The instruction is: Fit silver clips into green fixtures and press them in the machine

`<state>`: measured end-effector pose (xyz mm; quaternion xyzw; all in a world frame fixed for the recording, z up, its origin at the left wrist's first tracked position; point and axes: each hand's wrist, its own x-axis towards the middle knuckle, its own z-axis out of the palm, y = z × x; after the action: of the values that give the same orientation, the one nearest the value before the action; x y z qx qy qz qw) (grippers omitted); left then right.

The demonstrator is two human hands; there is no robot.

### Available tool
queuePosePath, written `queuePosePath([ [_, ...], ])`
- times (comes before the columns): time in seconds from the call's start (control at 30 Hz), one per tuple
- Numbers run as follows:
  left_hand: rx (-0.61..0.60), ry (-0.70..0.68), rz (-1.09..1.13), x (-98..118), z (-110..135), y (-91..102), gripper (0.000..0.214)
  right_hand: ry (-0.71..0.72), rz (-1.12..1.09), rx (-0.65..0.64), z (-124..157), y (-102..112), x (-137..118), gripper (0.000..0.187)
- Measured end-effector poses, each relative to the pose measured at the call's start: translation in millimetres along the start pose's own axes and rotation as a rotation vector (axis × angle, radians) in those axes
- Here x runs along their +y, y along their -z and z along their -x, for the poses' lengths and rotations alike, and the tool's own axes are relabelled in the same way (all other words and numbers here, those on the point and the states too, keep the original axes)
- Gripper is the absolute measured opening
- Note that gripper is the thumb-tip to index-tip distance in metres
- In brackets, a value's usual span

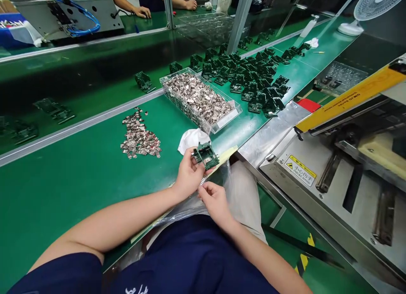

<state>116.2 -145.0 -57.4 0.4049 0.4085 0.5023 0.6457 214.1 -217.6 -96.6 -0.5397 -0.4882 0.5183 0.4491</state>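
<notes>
My left hand point(189, 175) holds up a dark green plastic housing point(199, 154), an open frame with a small shiny metal piece showing inside. Just below it, my right hand point(216, 201) is closed in a pinch; a thin ribbed silvery strip point(202, 181) shows by its fingertips, too small to make out clearly. Behind the housing lies a crumpled white cloth point(193, 140). A loose pile of small silvery metal pieces point(139, 137) sits on the green bench to the left. Farther back stands a clear plastic tray point(218, 127) full of similar pieces.
Many dark green housings point(250, 80) are heaped beyond the tray. On the right stands a metal machine with a yellow arm point(352, 99) and a hand-injury warning label point(299, 170). A rail point(79, 120) runs along the bench. Across it rest co-workers' hands point(142, 12).
</notes>
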Motion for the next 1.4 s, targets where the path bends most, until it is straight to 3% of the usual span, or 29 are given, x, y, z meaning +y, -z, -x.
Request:
queuePosePath([
  [0.27, -0.009, -0.105, -0.092, -13.3, -4.1, 0.7, 0.045, 0.145, 0.166, 0.001, -6.9, -2.2, 32.9, 0.039],
  [0.4, -0.032, -0.136, -0.131, -13.4, -3.5, 0.8, 0.042, 0.102, 0.303, -0.126, -7.6, 14.2, 43.0, 0.034],
  [0.53, -0.057, -0.196, -0.237, -14.9, 1.9, 4.4, 0.041, 0.033, 0.411, -0.173, -3.4, 42.8, 22.8, 0.026],
  [0.63, -0.084, -0.233, -0.323, -15.9, 5.6, 7.9, 0.039, 0.047, 0.436, -0.058, -0.1, 60.4, -12.7, 0.019],
  [0.73, -0.111, -0.26, -0.361, -15.5, 7.4, 10.0, 0.036, 0.246, 0.439, 0.123, -3.3, 64.9, -46.9, 0.012],
  [0.83, -0.128, -0.273, -0.372, -13.9, 8.6, 11.1, 0.035, 0.433, 0.444, 0.205, -13.0, 57.1, -62.6, 0.011],
  [1.0, -0.14, -0.278, -0.349, -11.5, 11.7, 11.2, 0.031, 0.491, 0.403, 0.348, -27.5, 34.7, -54.2, 0.003],
  [1.17, -0.105, -0.267, -0.292, -10.2, 13.4, 8.3, 0.029, 0.477, 0.372, 0.466, -32.7, 21.2, -45.8, 0.009],
  [1.4, -0.104, -0.28, -0.294, -7.5, 12.8, 6.5, 0.03, 0.499, 0.446, 0.46, -31.9, 20.0, -43.6, 0.01],
])
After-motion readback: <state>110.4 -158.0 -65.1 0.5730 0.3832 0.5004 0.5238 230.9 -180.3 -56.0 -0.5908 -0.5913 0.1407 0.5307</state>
